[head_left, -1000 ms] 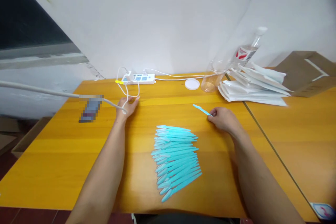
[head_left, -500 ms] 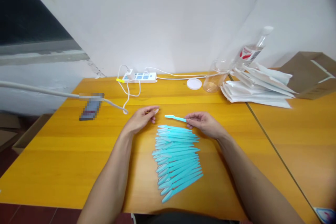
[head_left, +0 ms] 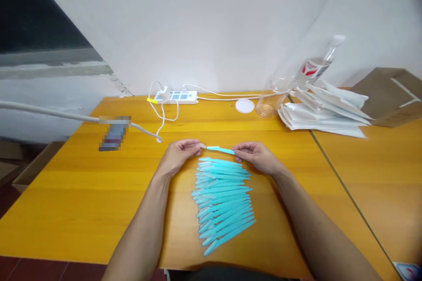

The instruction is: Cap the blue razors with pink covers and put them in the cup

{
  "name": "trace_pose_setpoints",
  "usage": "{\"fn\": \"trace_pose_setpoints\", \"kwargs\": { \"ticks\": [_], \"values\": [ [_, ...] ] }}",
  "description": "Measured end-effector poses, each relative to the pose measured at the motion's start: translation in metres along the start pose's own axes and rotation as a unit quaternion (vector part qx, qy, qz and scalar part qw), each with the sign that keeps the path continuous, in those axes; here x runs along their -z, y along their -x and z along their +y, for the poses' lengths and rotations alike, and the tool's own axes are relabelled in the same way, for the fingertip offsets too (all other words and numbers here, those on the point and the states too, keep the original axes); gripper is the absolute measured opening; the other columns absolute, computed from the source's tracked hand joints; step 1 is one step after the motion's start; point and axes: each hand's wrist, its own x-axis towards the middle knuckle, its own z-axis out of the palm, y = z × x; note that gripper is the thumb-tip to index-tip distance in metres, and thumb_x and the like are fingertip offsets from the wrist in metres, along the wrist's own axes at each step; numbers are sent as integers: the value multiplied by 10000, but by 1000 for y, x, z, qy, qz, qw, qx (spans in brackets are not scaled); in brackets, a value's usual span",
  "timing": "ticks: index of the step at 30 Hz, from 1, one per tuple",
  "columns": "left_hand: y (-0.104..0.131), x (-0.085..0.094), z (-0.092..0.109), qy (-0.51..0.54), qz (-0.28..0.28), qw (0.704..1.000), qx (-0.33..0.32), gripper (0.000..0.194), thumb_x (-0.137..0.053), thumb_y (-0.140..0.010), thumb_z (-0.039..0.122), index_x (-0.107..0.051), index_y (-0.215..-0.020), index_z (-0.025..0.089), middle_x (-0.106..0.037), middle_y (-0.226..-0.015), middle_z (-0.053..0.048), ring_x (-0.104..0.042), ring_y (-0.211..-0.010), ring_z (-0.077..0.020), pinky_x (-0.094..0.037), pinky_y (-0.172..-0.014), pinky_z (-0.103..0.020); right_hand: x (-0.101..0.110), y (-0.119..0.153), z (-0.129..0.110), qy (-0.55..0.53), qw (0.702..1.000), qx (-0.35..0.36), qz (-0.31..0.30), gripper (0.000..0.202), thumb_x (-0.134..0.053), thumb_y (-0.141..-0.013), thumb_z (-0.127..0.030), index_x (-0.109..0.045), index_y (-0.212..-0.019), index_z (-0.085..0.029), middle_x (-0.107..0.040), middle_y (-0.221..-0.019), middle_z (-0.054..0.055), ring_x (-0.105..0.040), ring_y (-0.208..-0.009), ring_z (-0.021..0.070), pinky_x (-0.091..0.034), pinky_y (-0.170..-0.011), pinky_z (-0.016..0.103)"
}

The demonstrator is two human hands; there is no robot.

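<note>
My right hand point(head_left: 253, 156) pinches the handle end of a turquoise eyebrow razor point(head_left: 222, 150), its blade end pointing left. In the fingertips of my left hand point(head_left: 181, 153) is a small translucent cap point(head_left: 203, 146). The cap's tip is right at the razor's blade end; whether it touches cannot be made out. Below both hands, many similar turquoise eyebrow razors point(head_left: 227, 204) lie side by side in an overlapping column on the wooden table point(head_left: 108, 210), handles to the right, pale blade ends to the left.
Along the wall lies a white power strip point(head_left: 180, 97) with cables. A round white lid point(head_left: 245, 106), a clear jar point(head_left: 268, 101), a plastic bottle point(head_left: 316, 68), white packets point(head_left: 323, 114) and a cardboard box point(head_left: 389, 96) stand to its right. A pixelated phone-like object point(head_left: 114, 136) lies left.
My left hand has moved right with the cap, closing the gap to the razor's blade end. My right hand with the razor has hardly moved.
</note>
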Motion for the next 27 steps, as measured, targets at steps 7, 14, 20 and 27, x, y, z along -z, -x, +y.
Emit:
{"fn": "trace_pose_setpoints", "kwargs": {
  "ticks": [7, 14, 20, 27],
  "values": [
    [4, -4, 6, -147, -30, 988, -28, 446, -769, -778, 558, -766, -894, 127, -716, -780, -43, -603, -647, -114, -491, -675, -249, 3, -1, -1, 0, 1000, -7, 3, 425, -831, -695, -536, -738, -897, -174, -700, -737, 11, -618, -671, 126, -496, -703, 269],
    [6, -9, 5, -183, -66, 981, -14, 441, -730, -805, 570, -718, -794, 129, -673, -712, -23, -568, -600, -103, -448, -620, -233, 2, -1, 0, 1, 1000, -12, -4, 430, -826, -709, -523, -729, -921, -162, -715, -757, 14, -634, -686, 126, -501, -722, 269],
    [8, -5, 10, -139, -39, 989, -3, 411, -781, -762, 529, -721, -811, 126, -681, -727, -23, -556, -586, -89, -448, -615, -232, 4, 1, -4, 15, 1000, -8, 11, 462, -818, -689, -557, -726, -907, -161, -724, -758, 31, -648, -698, 146, -516, -753, 298],
    [9, -13, 8, -153, -54, 987, 15, 414, -778, -761, 514, -744, -853, 111, -695, -724, -42, -558, -574, -93, -449, -586, -238, 5, 3, -5, 73, 997, 3, 12, 440, -778, -734, -572, -736, -900, -167, -722, -750, 33, -649, -716, 162, -507, -771, 310]
  ]
}}
